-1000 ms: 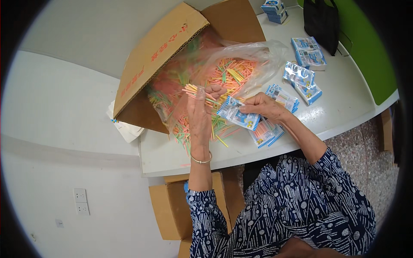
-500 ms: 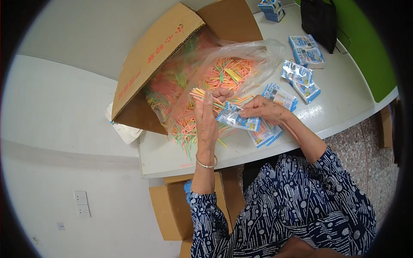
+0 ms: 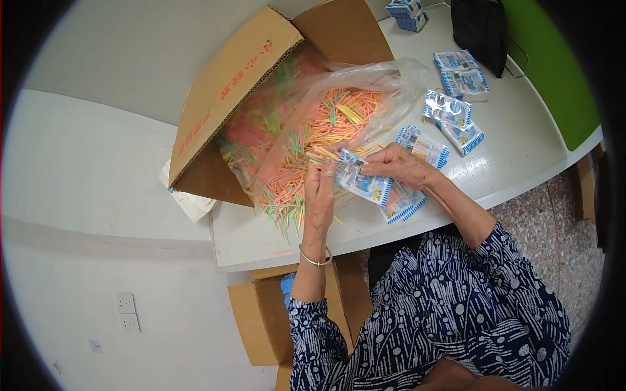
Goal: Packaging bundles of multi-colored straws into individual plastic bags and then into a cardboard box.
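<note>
My left hand (image 3: 318, 195) is closed around a small bunch of thin pastel sticks (image 3: 326, 154), their ends showing above the fingers. With thumb and fingers pinched, my right hand (image 3: 399, 167) grips a small blue-and-white plastic packet (image 3: 367, 187). The packet's left end meets the fingertips of my left hand, beside the sticks. Whether any sticks are inside its mouth is hidden. Just behind both hands, a heap of pink, yellow and green sticks (image 3: 339, 120) spills out of a clear plastic bag (image 3: 411, 78). More packets (image 3: 424, 146) lie under and beyond my right hand.
A large cardboard box (image 3: 241, 78) lies tipped on the white table (image 3: 515, 156), the bag coming out of it. Further packets (image 3: 464, 73) and a black bag (image 3: 479, 32) sit at the far right. Below the table edge stands an open carton (image 3: 254, 322).
My left hand has moved slightly right, in against the packet, and its fingers have drawn closer together round the sticks. The packet now tilts more steeply; my right hand keeps its pinch.
</note>
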The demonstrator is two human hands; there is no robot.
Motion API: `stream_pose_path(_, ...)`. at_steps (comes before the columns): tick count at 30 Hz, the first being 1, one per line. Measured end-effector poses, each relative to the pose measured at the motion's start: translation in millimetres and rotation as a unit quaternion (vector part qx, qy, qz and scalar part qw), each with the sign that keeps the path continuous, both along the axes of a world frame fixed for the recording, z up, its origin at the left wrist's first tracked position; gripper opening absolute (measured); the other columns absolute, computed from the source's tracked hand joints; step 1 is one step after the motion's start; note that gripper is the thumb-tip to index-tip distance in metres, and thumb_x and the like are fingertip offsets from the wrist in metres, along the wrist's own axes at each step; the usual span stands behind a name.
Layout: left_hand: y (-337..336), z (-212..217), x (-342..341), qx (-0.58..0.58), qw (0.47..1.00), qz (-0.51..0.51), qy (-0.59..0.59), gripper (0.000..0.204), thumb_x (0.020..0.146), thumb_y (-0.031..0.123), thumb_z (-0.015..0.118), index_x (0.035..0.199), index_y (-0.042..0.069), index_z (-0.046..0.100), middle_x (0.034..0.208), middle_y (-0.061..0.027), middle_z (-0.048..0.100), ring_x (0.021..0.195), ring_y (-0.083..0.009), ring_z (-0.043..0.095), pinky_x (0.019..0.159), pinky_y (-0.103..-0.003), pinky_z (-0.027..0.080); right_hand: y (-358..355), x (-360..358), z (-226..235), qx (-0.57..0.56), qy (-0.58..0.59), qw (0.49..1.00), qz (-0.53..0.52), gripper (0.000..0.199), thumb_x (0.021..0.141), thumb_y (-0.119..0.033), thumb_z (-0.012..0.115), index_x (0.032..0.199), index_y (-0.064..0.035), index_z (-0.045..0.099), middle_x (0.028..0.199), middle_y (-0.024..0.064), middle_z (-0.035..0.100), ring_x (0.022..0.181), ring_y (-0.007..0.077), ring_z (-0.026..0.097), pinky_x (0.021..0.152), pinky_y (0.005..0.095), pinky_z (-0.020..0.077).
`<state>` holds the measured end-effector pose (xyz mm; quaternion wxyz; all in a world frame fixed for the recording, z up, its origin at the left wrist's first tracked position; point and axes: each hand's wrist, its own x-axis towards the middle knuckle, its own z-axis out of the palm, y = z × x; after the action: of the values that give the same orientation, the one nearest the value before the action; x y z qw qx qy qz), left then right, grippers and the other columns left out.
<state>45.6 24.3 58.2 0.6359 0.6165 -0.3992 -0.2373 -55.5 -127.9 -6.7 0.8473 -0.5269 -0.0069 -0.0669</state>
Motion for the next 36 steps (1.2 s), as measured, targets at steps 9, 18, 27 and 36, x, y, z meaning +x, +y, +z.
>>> stream_pose_path(9,3,9,3,0.179,0.937,0.025,-0.298,0.033,0.099,0.023,0.044,0.121,-0.001,0.049,0.112,-0.0101,0.058,0.102,-0.0164,0.056,0.087,-0.034,0.045,1,-2,6,-0.040,0.001,0.998,-0.040,0.030,0.088,-0.019,0.065,0.108,0.0035,0.066,0.088,0.0046,0.068,0.075,0.0043,0.059,0.065,0.0186,0.0476)
stream_pose_path(18,1,0,2,0.042,0.998,0.017,-0.052,0.030,0.091,0.005,0.055,0.120,-0.001,0.054,0.110,-0.0103,0.060,0.104,-0.0153,0.056,0.086,-0.027,0.047,5,-5,10,-0.109,-0.018,0.993,-0.040,0.035,0.086,-0.017,0.065,0.117,-0.0021,0.063,0.086,0.0009,0.067,0.075,0.0026,0.056,0.067,0.0199,0.0456)
stream_pose_path(27,6,8,0,0.089,0.990,0.048,-0.094,0.025,0.099,0.018,0.044,0.109,0.000,0.057,0.103,-0.0079,0.058,0.098,-0.0131,0.054,0.087,-0.028,0.044,11,-10,22,-0.093,-0.022,0.992,-0.084,0.027,0.086,-0.016,0.065,0.105,0.0030,0.066,0.081,-0.0012,0.064,0.073,0.0023,0.053,0.064,0.0194,0.0439)
stream_pose_path(36,-6,10,16,0.004,0.985,0.163,-0.049,0.035,0.099,0.026,0.044,0.118,-0.002,0.051,0.108,-0.0098,0.056,0.095,-0.0133,0.051,0.084,-0.028,0.042,9,-7,15,-0.065,0.017,0.995,-0.071,0.025,0.090,-0.018,0.062,0.103,0.0020,0.067,0.083,-0.0008,0.065,0.073,0.0008,0.054,0.062,0.0178,0.0440)
